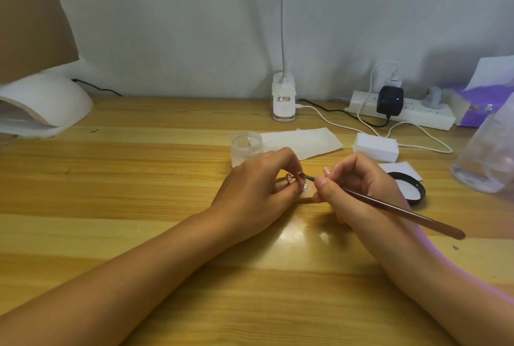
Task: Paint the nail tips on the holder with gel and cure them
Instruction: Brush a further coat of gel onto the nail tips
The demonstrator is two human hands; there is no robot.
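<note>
While the left hand (pixel 256 187) is pinching a nail tip (pixel 301 177) and the right hand (pixel 353 187) is gripping a brush (pixel 403 210), curing in the ten o'clock lamp (pixel 47 103) is probably waiting.

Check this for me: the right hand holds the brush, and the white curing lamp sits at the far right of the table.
One part is wrong. The right hand does hold the brush, but the white curing lamp sits at the far left of the table, not the far right. The head view shows it.
</note>
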